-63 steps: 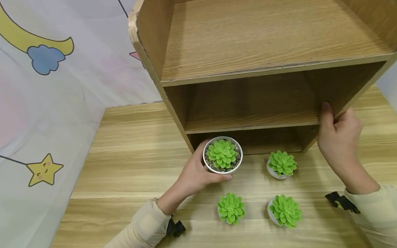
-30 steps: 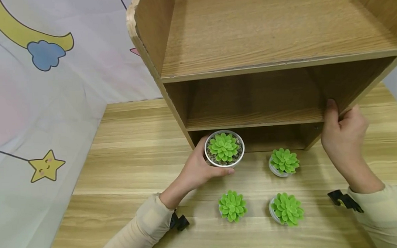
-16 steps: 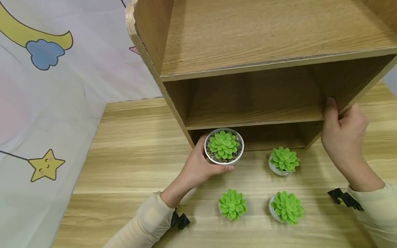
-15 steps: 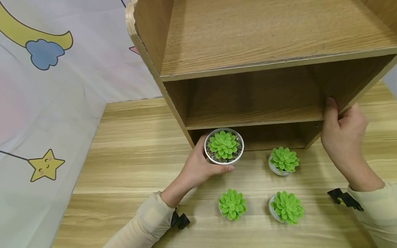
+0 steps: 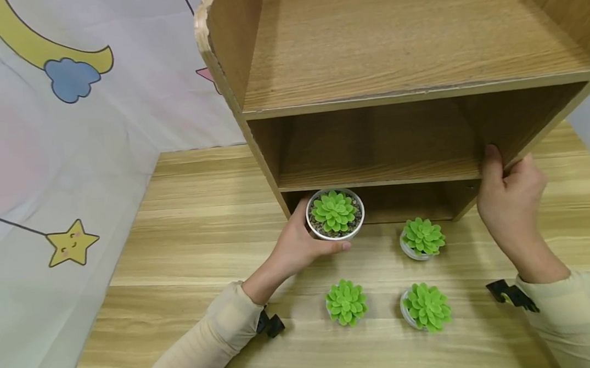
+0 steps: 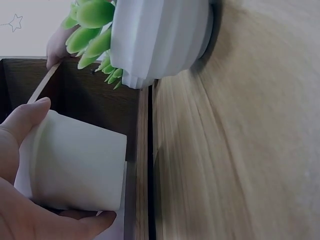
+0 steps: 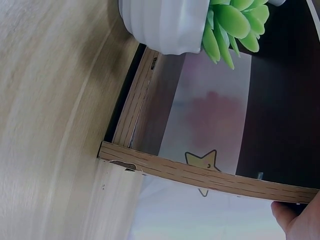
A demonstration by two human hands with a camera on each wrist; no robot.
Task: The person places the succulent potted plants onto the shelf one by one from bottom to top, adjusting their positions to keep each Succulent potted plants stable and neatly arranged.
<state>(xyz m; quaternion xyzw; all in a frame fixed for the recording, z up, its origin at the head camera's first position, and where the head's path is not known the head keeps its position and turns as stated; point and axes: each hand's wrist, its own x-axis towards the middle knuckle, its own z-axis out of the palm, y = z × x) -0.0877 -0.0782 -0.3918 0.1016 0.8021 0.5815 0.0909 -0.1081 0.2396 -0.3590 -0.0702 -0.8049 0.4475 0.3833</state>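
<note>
My left hand (image 5: pixel 297 241) holds a potted succulent (image 5: pixel 334 212) by its white pot, thumb on the near side and fingers around the back. The pot is at the left of the bottom opening of a wooden shelf (image 5: pixel 403 176). In the left wrist view the smooth pot (image 6: pixel 80 162) shows between thumb and fingers, in front of the shelf's bottom board. My right hand (image 5: pixel 513 207) grips the shelf's right side panel, its thumb on the inner face; the other fingers are partly hidden outside.
Three more green succulents in white pots stand on the wooden table: one near the bottom opening (image 5: pixel 422 237), one front left (image 5: pixel 346 302), one front right (image 5: pixel 425 308). A pale cloth (image 5: pixel 132 76) with printed moon and stars hangs behind and to the left.
My left hand has carried the potted succulent slightly forward, toward the bottom opening. My right hand keeps its grip on the side panel, and the other succulents stay put.
</note>
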